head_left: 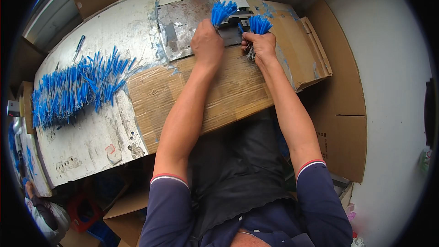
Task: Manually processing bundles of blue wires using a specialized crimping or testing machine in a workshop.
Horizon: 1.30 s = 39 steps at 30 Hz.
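We are gripping a blue brush bundle [222,11] in our closed left hand [207,42] and another bunch [259,24] in our closed right hand [259,45], keeping tips aligned at the small machine [233,16].

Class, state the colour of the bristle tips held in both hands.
Bright blue bristle tips, clearest in the head view.

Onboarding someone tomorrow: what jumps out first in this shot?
The bright blue stands out: a long pile of blue-tipped brushes spread along the left of the worn metal table. At the top centre, the left hand and the right hand each grip a bunch of the same blue-tipped brushes beside a small metal machine. A cardboard sheet lies under the forearms.
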Motion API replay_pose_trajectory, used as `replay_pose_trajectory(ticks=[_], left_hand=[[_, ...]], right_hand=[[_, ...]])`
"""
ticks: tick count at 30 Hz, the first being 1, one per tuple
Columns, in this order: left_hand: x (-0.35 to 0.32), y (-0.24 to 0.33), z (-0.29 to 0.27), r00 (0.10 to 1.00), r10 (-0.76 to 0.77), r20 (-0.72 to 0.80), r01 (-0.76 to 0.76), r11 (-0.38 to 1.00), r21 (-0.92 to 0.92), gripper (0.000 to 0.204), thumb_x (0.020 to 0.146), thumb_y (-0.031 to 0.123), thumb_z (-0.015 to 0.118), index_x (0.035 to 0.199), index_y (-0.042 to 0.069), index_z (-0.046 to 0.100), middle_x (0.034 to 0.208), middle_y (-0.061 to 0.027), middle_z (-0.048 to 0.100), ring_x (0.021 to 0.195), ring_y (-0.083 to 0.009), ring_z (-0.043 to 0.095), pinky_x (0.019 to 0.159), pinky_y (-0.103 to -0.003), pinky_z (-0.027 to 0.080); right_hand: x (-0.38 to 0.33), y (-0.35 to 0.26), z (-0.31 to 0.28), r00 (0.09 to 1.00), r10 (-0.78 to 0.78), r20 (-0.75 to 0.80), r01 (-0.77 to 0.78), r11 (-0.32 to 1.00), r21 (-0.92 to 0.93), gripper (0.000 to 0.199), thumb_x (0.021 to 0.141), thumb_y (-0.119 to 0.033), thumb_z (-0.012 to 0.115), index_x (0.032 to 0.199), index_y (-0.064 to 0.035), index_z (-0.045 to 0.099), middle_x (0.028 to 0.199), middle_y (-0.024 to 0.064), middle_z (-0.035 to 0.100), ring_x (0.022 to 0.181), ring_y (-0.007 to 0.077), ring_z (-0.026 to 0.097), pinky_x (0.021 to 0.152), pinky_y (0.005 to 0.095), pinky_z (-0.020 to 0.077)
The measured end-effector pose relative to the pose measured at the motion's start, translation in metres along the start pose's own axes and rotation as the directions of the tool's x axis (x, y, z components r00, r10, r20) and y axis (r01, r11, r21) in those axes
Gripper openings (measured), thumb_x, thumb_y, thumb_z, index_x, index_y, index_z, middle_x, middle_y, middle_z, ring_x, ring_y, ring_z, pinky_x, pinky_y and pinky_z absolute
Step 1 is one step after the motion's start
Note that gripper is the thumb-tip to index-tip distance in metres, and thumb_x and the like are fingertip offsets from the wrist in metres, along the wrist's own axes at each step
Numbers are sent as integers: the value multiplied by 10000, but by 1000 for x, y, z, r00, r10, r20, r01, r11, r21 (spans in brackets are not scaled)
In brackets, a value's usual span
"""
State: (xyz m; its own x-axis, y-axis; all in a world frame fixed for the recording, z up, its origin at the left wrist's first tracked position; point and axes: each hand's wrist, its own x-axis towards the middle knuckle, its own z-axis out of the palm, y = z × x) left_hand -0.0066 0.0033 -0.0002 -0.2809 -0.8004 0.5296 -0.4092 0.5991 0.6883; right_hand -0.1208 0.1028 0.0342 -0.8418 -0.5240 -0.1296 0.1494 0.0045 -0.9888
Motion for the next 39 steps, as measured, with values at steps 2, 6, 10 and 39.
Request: replay_pose_trajectory(ticks=[2, 6, 10, 39], left_hand=[[1, -3, 0, 1000, -8, -20, 7, 1000, -26, 92, 842, 29, 584, 934, 34, 583, 896, -166, 648, 826, -386, 652, 714, -483, 514], [2, -3, 0, 999, -32, -4, 32, 998, -62, 102, 849, 46, 614, 948, 41, 587, 908, -165, 653, 842, -392, 653, 714, -489, 511], [2, -5, 1, 999, -23, -22, 21, 996, -82, 103, 844, 40, 620, 944, 39, 595, 904, -163, 655, 858, -385, 647, 739, -489, 502], [0, -4, 0, 989, 123, 82, -120, 992, -39, 122, 829, 45, 617, 950, 42, 631, 860, -193, 669, 845, -414, 651, 756, -505, 492]], right_hand=[[2, 0, 4, 999, 29, -15, -30, 997, -71, 97, 797, 39, 742, 778, 79, 656, 699, 133, 663, 548, 191, 650, 449, 305, 547], [5, -1, 11, 999, 3, -40, -7, 995, -98, 101, 792, 39, 739, 761, 83, 653, 679, 136, 654, 527, 193, 640, 435, 305, 541], [6, -1, 14, 997, 18, -69, -26, 993, -118, 100, 788, 42, 736, 756, 81, 650, 670, 142, 650, 517, 195, 636, 430, 315, 542], [-8, -4, -9, 992, 69, 103, -79, 992, 95, 115, 767, 32, 733, 840, 57, 647, 733, 135, 665, 564, 213, 662, 470, 326, 594]])
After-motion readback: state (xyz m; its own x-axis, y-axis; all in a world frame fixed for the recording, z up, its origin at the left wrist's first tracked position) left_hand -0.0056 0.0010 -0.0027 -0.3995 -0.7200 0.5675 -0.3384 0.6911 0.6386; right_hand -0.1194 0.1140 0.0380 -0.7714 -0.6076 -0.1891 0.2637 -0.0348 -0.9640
